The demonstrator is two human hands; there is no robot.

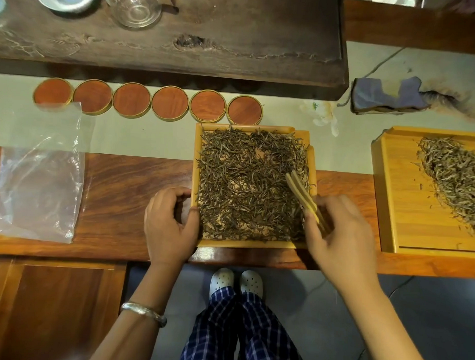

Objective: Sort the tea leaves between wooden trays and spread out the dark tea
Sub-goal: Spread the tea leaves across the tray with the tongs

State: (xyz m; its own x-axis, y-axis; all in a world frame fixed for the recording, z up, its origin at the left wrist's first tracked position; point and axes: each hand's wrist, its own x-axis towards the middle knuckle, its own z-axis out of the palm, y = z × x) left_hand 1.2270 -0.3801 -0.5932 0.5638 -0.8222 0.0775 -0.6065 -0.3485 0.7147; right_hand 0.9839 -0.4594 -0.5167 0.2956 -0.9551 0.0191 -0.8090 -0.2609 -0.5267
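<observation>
At table centre, the left hand [170,226] grips the tray [196,162] at seven o'clock; the right hand [339,237] pinches wooden tongs [302,194]. Rake the dark tea [247,185] gently toward the bare patches, steadying the tray.

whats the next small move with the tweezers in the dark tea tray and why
Probably sweep the light bamboo tweezers, held in the right hand, leftward through the dark tea leaves. Bare wood shows in patches of the square wooden tray, so the layer looks uneven, and the left hand grips the tray's edge.

Dark tea [247,180] tray [195,162] left of second tray [386,201].
</observation>
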